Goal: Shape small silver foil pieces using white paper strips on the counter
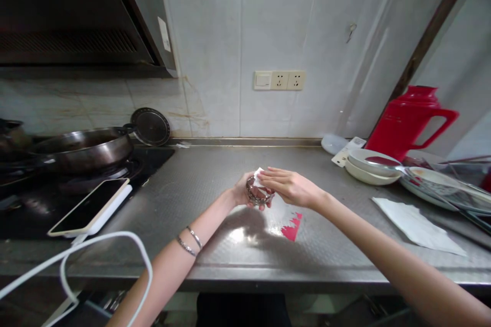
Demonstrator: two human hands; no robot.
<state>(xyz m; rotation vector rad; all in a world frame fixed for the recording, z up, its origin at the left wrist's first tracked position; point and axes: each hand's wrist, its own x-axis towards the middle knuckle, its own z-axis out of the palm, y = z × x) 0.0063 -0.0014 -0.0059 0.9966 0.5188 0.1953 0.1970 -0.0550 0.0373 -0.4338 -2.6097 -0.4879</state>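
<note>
Above the middle of the steel counter, my left hand (241, 191) is closed round a small, round, clear glass-like object with a dark patterned rim (251, 195); its exact kind is too small to tell. Fingers of my right hand (287, 185) press a folded white tissue (259, 176) against the upper edge of that object. Part of the object is hidden behind the tissue and fingers. On the counter just below my right hand lies a torn red scrap (292, 227).
A phone (90, 207) with a white cable lies left, beside a pan (84, 150) on the stove. To the right are white bowls (372, 176), a red thermos (406, 122), a plate (433, 184) and a white tissue sheet (418, 225). Wall sockets (287, 80) sit behind the steel counter (207, 173).
</note>
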